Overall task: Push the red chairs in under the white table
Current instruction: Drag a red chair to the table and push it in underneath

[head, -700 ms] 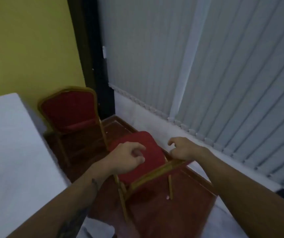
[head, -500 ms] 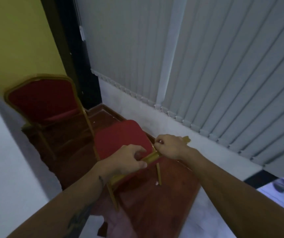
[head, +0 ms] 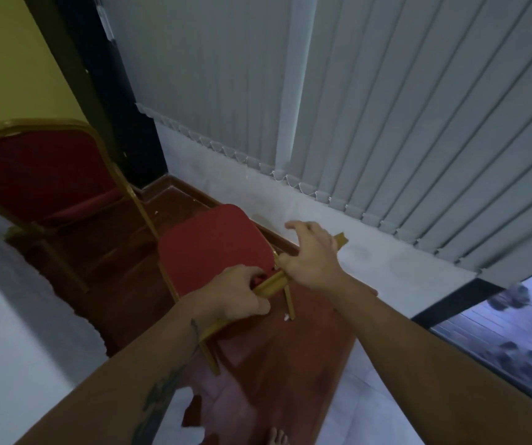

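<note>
Two hands (head: 235, 295) (head: 311, 256) on red chair's (head: 214, 248) gilt frame.

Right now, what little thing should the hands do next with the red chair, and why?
Probably close the right hand on the gold top rail, then push the near red chair left toward the white table. The left hand already grips that rail, but the right hand's fingers are spread open, and the seat stands out beside the table, not under it.
</note>
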`<state>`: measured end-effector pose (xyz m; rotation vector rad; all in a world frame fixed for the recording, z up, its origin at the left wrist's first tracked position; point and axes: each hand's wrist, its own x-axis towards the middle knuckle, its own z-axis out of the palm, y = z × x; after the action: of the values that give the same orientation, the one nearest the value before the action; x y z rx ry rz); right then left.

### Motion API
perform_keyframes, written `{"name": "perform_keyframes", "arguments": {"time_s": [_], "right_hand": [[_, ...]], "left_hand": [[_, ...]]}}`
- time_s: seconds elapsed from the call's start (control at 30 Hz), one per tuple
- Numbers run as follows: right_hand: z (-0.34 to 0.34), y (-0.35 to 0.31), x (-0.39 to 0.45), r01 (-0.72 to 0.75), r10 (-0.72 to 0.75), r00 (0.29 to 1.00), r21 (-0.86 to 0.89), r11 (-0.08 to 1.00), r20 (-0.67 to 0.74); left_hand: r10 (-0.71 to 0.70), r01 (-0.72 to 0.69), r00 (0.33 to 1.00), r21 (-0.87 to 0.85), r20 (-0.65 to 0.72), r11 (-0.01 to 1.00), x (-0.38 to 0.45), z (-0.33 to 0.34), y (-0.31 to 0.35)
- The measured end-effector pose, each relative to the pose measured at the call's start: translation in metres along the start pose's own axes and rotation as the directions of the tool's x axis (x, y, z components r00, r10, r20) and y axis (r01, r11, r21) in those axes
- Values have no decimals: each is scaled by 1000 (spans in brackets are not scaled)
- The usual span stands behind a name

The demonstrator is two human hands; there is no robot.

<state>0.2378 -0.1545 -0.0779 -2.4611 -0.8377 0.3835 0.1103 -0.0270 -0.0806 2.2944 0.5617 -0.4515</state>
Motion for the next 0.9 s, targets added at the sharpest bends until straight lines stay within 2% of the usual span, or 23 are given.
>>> {"name": "perform_keyframes", "arguments": {"time_s": [0.07, 0.13, 0.2, 0.23, 0.27, 0.3, 0.33, 0.37, 0.47, 0.63, 0.8, 0.9], "right_hand": [[7, -6, -2, -160, 164, 984, 68, 985, -71], [14, -14, -5, -364, 396, 909, 217, 906, -128], [20, -18, -10, -503, 610, 786, 467, 727, -103], [23, -18, -14, -534, 681, 731, 592, 604, -35], [25, -18, -17, -535, 702, 708, 704, 467, 73], [27, -18, -20, -537, 666, 717, 772, 340, 206], [29, -19, -22, -540, 605, 736, 802, 255, 303], [29, -21, -26, -537, 559, 754, 813, 224, 344], [30, -30, -28, -494, 523, 786, 844, 210, 331], [35, -34, -30, -505, 520, 779, 842, 188, 351], [34, -38, -34, -535, 468, 791, 815, 220, 393], [36, -38, -36, -547, 440, 801, 796, 261, 406]], "left_hand": [[-9, 9, 1000, 38, 7, 999, -1, 8, -3], [-39, 38, 999, 14, 18, 999, -2, 16, -9], [-49, 50, 998, -35, 27, 998, -3, 20, -14], [-49, 51, 998, -56, 30, 997, -4, 20, -15], [-43, 45, 999, -73, 30, 996, -5, 20, -15], [-35, 37, 999, -86, 31, 996, -5, 20, -15], [-29, 32, 999, -95, 34, 995, -6, 20, -16], [-26, 30, 999, -103, 39, 994, -8, 21, -17], [-28, 33, 999, -112, 41, 993, -14, 21, -22], [-41, 44, 998, -91, 36, 995, -21, 22, -29], [-43, 42, 999, -67, -21, 997, -29, 23, -31], [-87, 86, 996, -35, -24, 996, -34, 27, -31]]}}
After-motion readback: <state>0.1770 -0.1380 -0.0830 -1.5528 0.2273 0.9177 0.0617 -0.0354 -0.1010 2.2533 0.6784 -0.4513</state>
